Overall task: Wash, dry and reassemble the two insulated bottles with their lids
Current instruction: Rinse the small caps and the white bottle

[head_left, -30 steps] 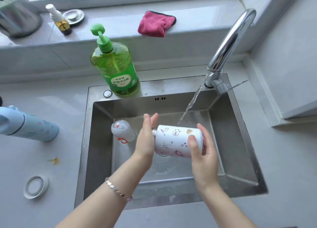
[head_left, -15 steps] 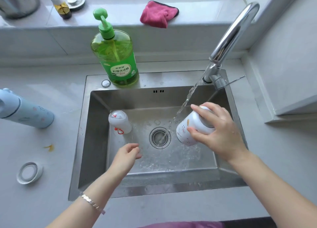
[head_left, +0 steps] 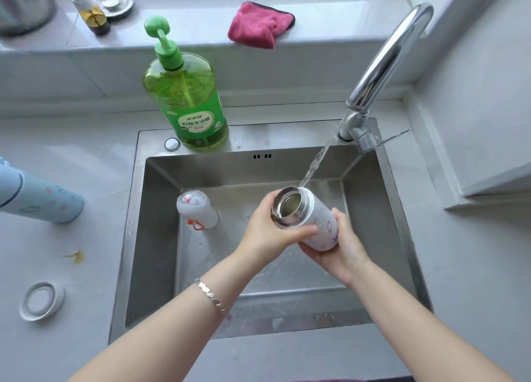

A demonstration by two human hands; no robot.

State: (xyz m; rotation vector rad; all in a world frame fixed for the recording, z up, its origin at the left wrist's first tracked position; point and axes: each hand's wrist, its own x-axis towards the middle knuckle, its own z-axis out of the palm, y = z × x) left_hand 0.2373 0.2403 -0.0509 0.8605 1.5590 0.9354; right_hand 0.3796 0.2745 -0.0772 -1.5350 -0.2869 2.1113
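Once my left hand (head_left: 267,232) rejoined the right hand (head_left: 344,249), both grips clasped the white bottle (head_left: 324,223) — mouth turned up to the stream (head_left: 316,163), rinsing again, I reckoned.

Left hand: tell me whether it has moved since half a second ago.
Yes. The left hand moved right, away from the white lid, and now grips the white bottle below its mouth.

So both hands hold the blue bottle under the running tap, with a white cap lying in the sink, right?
No. The head view shows the left hand and right hand holding the white bottle under the tap; the blue bottle lies on the counter. The white cap does lie in the sink.
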